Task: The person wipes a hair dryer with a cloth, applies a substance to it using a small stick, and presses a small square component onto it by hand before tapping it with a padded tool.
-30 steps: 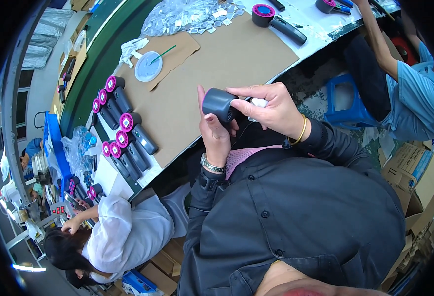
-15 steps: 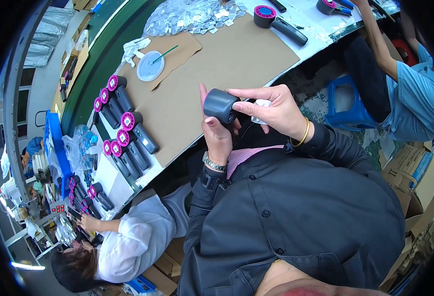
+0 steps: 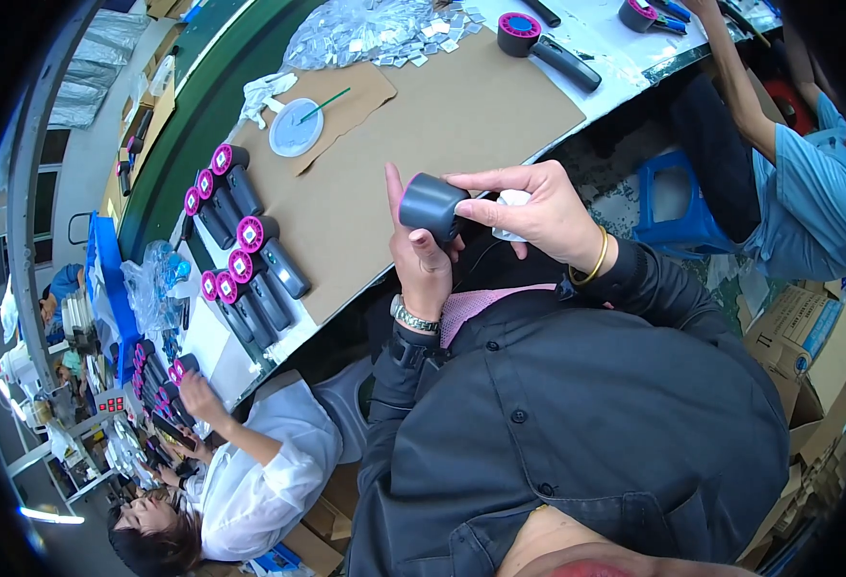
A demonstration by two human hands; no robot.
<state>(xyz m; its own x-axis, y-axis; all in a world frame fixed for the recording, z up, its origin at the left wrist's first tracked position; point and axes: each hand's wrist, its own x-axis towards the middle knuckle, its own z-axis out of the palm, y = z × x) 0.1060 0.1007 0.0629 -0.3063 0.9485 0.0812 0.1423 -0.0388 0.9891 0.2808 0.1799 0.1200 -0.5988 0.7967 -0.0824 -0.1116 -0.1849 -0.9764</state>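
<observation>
matte grey rounded housing, held

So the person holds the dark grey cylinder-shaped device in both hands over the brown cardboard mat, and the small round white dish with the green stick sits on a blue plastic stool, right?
Not quite. The head view shows the round white dish with its green stick on a brown cardboard piece on the table; the blue stool stands on the floor. Both hands, left and right, do hold the grey cylinder-shaped device.

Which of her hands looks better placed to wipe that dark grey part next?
Probably the right hand: it holds a white wipe against the dark grey cylindrical part, while the left hand grips the part from below.
</observation>
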